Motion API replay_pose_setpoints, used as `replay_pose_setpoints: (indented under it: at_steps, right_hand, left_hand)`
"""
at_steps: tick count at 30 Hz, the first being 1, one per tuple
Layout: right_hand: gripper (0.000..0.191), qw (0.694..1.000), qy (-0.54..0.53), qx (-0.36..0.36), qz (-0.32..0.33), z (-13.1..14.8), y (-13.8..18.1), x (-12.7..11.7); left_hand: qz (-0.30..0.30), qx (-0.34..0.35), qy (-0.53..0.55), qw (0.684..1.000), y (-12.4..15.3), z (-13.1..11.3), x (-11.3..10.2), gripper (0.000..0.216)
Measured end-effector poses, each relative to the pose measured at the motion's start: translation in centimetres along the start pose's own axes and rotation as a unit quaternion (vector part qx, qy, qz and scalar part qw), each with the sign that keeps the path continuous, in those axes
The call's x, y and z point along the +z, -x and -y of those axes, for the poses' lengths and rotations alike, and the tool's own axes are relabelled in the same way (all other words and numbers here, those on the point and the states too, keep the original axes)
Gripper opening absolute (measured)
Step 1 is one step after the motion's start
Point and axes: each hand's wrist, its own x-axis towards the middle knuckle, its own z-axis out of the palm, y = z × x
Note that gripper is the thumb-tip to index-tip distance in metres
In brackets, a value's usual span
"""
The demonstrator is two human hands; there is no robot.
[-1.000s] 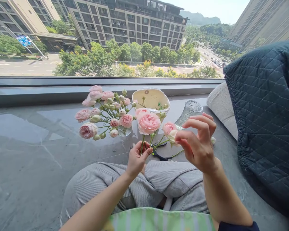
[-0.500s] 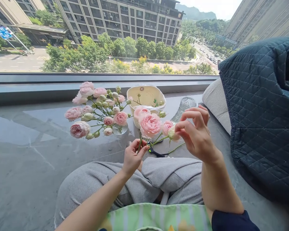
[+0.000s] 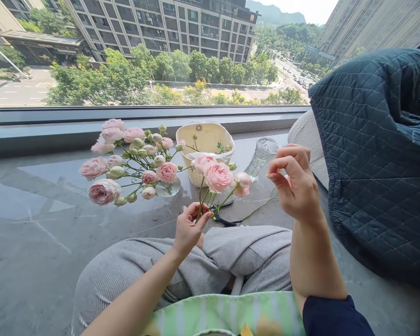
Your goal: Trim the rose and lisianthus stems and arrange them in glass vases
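My left hand [image 3: 192,226] is closed in a pinch round the green stems of a few pink roses [image 3: 218,177], held above my lap. The largest bloom is wide open; a smaller pale pink rose [image 3: 243,179] leans right on its own stem. My right hand [image 3: 294,179] is raised to the right, apart from the flowers, with thumb and forefinger pinched together. Whatever they hold, if anything, is too small to make out. Black-handled scissors [image 3: 226,221] lie partly hidden beneath the held stems, beside a loose green stem [image 3: 261,207].
At left, a glass vase [image 3: 168,187] holds many pink roses and buds. Behind are a cream basket [image 3: 196,176] with greenery and a clear glass vase [image 3: 261,158]. A dark quilted cover [image 3: 374,172] drapes at right on the grey stone floor [image 3: 38,261], by the window.
My right hand has moved away to the right from the small rose it was touching. The pale piece at that bloom's edge no longer shows. My left hand keeps its hold; the view has shifted slightly.
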Motion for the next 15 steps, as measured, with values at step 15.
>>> replay_pose_setpoints:
  at_steps: [15]
  right_hand:
    - [0.038,0.969,-0.135,0.208,0.017,-8.0,-9.1,14.6]
  left_hand:
    - [0.000,-0.008,0.028,1.000,-0.1,0.3,-1.1,0.027]
